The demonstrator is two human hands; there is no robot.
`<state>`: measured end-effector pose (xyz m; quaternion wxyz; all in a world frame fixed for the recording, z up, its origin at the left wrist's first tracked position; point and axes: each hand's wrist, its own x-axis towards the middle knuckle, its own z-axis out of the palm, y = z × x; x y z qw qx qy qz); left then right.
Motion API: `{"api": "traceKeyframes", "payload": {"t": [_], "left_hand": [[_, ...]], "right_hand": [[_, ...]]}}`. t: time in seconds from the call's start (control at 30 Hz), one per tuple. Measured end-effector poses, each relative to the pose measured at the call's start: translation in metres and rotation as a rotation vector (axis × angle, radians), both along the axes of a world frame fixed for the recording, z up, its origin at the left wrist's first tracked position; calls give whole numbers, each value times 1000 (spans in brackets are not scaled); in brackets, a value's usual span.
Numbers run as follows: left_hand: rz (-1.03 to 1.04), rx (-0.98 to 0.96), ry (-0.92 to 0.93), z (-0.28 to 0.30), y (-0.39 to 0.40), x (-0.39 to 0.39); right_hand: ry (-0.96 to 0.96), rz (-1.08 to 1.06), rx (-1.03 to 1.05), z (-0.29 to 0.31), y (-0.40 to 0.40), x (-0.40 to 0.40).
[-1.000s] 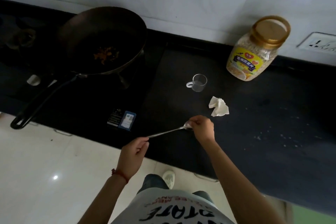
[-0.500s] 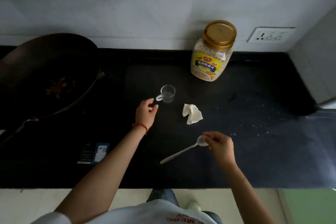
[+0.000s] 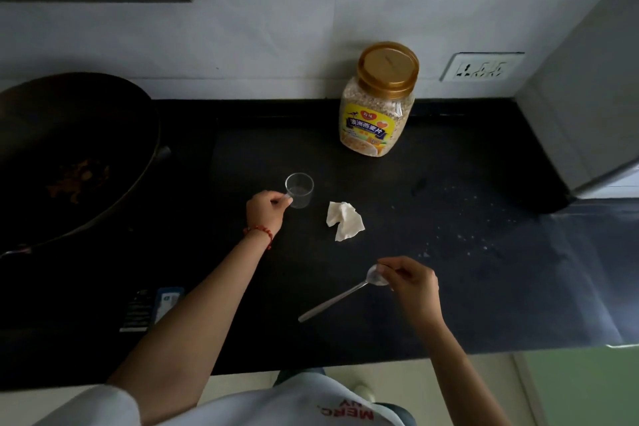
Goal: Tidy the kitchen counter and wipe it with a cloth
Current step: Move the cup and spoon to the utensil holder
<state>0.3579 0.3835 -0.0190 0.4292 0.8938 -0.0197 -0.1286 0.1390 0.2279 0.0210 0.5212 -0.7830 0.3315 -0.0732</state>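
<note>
on counter (image 3: 449,287), left hand (image 3: 266,209) grip on cup (image 3: 299,189) handle

The wok (image 3: 69,156), left of the left hand (image 3: 264,211), is cut off by the frame's left edge, and its handle runs out of view there. The brownish scraps inside it are too dark to identify. The left hand's fingertips cover the handle of the small clear cup (image 3: 299,189). The right hand (image 3: 413,284) hides part of the bowl of the spoon (image 3: 340,296). The pale specks (image 3: 460,235) on the counter beyond the right hand are too small to identify. The sticker (image 3: 152,308) beside the left forearm is unreadable.
</note>
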Motion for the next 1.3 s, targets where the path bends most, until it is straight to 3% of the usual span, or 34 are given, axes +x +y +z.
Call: {"api": "traceKeyframes", "payload": {"t": [0.13,0.3,0.43,0.7,1.07,1.3], "left_hand": [[64,-84,41,16,12,-33],[292,-218,117,33,42,-92],[545,-376,113,42,69,-152],[1063,-419,-14,52,93,-287],[1646,-422,-81,42,138,-463],[1917,-459,-76,19,193,-548]], "right_hand": [[-21,31,43,2,-1,5],[-60,114,129,2,-7,13],[-70,282,164,5,-10,23],[-49,685,142,9,-7,32],[-58,1207,109,-5,134,1],[-30,1400,96,-18,257,-41]]}}
